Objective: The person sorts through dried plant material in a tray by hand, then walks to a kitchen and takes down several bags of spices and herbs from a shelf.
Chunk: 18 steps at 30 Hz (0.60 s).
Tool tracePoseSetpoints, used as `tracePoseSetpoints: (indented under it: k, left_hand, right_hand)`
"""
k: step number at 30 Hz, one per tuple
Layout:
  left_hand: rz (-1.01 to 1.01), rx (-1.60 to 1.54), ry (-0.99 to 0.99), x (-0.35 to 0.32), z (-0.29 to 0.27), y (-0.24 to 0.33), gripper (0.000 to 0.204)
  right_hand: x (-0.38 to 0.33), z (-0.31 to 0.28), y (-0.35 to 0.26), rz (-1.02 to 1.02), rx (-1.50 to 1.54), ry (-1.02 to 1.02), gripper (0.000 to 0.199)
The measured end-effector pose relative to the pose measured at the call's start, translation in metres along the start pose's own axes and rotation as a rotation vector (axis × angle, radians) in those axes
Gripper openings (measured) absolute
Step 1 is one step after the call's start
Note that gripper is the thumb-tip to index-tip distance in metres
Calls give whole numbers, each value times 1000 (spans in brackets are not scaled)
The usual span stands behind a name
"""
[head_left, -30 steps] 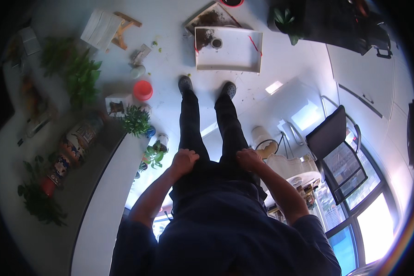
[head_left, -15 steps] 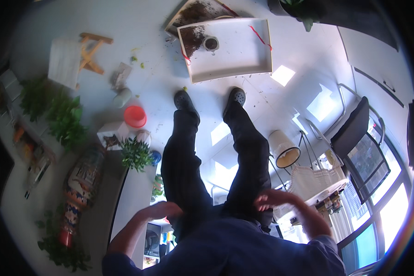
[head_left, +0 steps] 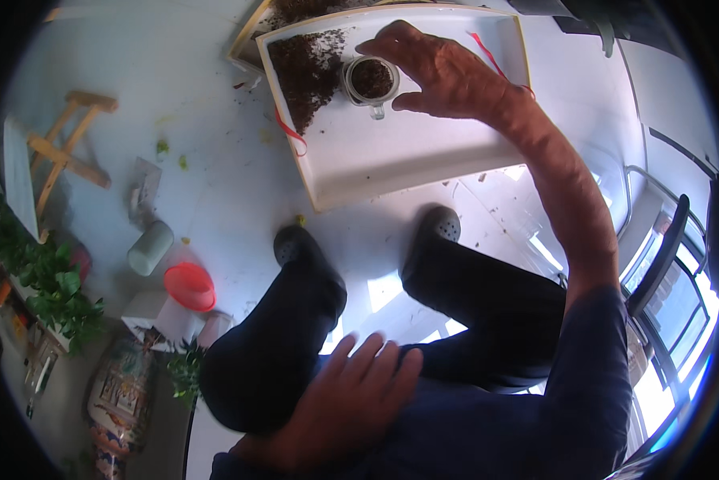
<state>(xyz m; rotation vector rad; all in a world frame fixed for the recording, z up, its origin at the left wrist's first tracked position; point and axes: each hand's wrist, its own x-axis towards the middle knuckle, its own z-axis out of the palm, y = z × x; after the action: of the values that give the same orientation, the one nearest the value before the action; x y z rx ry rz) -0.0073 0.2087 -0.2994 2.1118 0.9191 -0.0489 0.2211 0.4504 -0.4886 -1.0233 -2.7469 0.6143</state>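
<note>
A clear glass jar mug with a handle, filled with dark soil, stands in a shallow white tray. My right hand reaches over the tray at the jar's right side, its thumb and fingers spread apart around that side; whether it touches the glass I cannot tell. Loose dark soil is heaped in the tray's left part. My left hand lies near my lap, fingers stretched out and holding nothing.
Behind the tray lies another container with soil. On the left are a small wooden folding stool, a pale cylindrical pot, a red-rimmed pot, leafy plants and a tall patterned vase. A black chair stands right.
I have bent forward and down, so the tray looks nearer. My right hand has moved from beside my thigh out to the jar. My left hand has come in over my lap.
</note>
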Motion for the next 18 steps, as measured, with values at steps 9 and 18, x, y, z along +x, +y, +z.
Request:
tracePoseSetpoints:
  k: [9, 18]
  left_hand:
    - [-109, 106, 160, 11, -17, -9, 43]
    - [-142, 148, 130, -8, -9, 3, 47]
  right_hand:
    - [20, 20, 1, -81, -26, -129, 78]
    - [6, 16, 29, -28, 43, 9, 65]
